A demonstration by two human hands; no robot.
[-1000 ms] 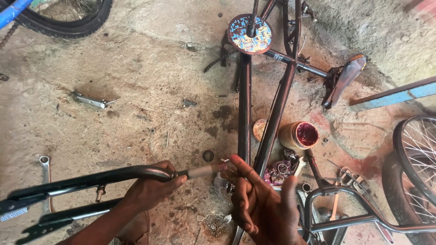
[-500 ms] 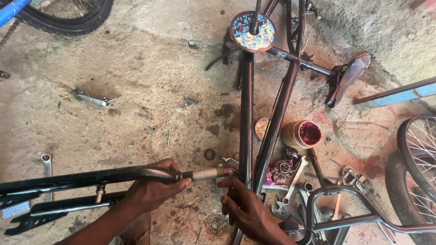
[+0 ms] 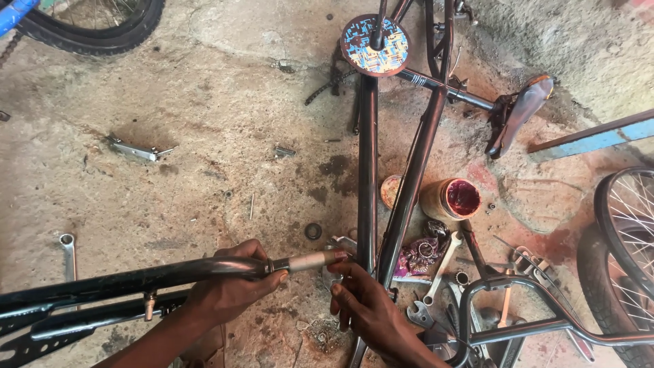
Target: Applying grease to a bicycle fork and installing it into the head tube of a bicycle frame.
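My left hand (image 3: 228, 289) grips the black bicycle fork (image 3: 129, 279) near its crown. The fork's steel steerer tube (image 3: 310, 259) points right, its tip close to the dark bicycle frame (image 3: 368, 177) lying on the ground. My right hand (image 3: 368, 307) rests just below the steerer tip, fingers curled near the frame tubes; what it holds, if anything, I cannot make out. A small ring (image 3: 313, 231) lies on the concrete just above the steerer.
A jar of red grease (image 3: 455, 198) and its lid (image 3: 390, 191) sit beside the frame. Spanners (image 3: 436, 279), a rag (image 3: 421, 252), handlebars (image 3: 518, 307), a saddle (image 3: 521, 112), a chain (image 3: 327, 85), a wrench (image 3: 67, 252) and wheels (image 3: 623, 238) lie around.
My right hand has dropped from the steerer tip to just beneath it. The fork stays held in my left hand, shifted slightly right.
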